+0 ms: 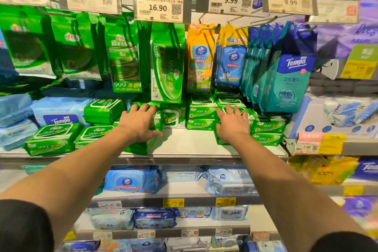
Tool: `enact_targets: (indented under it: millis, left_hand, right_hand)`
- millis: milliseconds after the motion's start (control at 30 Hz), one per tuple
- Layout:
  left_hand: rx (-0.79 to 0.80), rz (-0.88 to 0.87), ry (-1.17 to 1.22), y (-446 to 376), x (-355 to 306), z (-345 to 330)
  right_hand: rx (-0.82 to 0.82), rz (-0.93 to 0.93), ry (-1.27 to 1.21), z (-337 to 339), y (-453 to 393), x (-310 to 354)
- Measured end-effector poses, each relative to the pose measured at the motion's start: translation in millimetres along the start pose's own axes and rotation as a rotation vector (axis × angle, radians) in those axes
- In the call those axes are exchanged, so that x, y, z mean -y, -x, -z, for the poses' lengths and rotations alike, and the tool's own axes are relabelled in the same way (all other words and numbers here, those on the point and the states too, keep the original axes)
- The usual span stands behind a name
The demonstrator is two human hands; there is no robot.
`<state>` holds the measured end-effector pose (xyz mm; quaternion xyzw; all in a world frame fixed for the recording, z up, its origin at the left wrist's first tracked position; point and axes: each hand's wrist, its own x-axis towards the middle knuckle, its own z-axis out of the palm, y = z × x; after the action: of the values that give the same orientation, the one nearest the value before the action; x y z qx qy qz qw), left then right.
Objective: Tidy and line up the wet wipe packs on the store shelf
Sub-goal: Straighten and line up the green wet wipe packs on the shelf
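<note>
Both hands are laid flat, fingers spread, on stacks of green wet wipe packs at mid-frame. The left hand (141,124) lies palm-down on the green stack left of centre (143,145), thumb out to the right over the bare shelf (188,143); it presses rather than grips, with no fingers curled round anything. The right hand (232,124) rests the same way on the green stack right of centre (219,141), open and flat.

Between the two hands lies a gap of bare shelf, and behind that gap, further back, sit an upright green-and-white pack (172,117) and a short pile of two green packs (200,117). To the right of the right hand stands another green pile (268,129), close beside it and set slightly forward.

The packs lie with their long axes across the frame, left to right, short faces toward the shelf edge. The left stack looks skewed, its near corner overhanging the front lip. Judging from this, the coming move turns on squaring each stack: each hand already covers its own, so neither needs to cross.

At lower left two more green packs (53,139) sit tilted, nearer the left hand.
</note>
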<state>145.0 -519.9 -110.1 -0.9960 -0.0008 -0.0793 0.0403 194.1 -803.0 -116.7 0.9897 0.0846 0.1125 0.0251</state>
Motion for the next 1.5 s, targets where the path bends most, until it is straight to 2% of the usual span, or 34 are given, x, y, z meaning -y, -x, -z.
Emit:
enact_targets:
  millis: [433, 567, 633, 700, 833, 933, 1033, 1100, 1233, 1367, 1500]
  left_hand:
    - [0.016, 0.016, 0.084, 6.6, 3.6, 3.4]
    - [0.004, 0.008, 0.123, 25.0, 31.8, 8.7]
    - [-0.034, 0.013, 0.110, 36.3, 58.8, 12.6]
    - [-0.098, 0.038, 0.119, 47.9, 90.6, 17.3]
    - [-0.141, 0.107, 0.152, 67.0, 145.7, 23.3]
    - [-0.032, 0.149, 0.236, 82.8, 178.5, 20.2]
    - [0.144, 0.132, 0.314, 94.0, 191.8, 16.2]
    - [0.197, 0.100, 0.301, 93.9, 191.4, 11.2]
    - [0.212, 0.028, 0.255, 85.9, 179.7, 6.5]
    - [0.234, -0.006, 0.315, 74.8, 162.2, 1.4]
    - [0.275, 0.009, 0.306, 66.5, 147.6, -7.3]
  right_hand:
    - [-0.027, -0.031, 0.003, -10.2, -1.2, 2.6]
    - [-0.044, 0.001, 0.046, -8.3, 4.1, 0.2]
    - [-0.217, 0.101, 0.020, -3.0, 10.6, 8.6]
    - [-0.404, 0.301, -0.077, 2.7, 17.1, 29.5]
    - [-0.500, 0.621, -0.199, 17.7, 30.1, 96.0]
    - [-0.427, 0.755, -0.255, 27.1, 30.9, 153.3]
    - [-0.326, 0.760, -0.281, 33.3, 23.6, 196.3]
    - [-0.203, 0.697, -0.225, 35.4, 14.0, 213.6]
    - [0.054, 0.421, -0.215, 29.5, 0.6, 222.7]
    - [0.088, 0.346, -0.256, 18.4, 3.2, 215.6]
    - [0.115, 0.346, -0.315, 17.9, 0.1, 211.7]
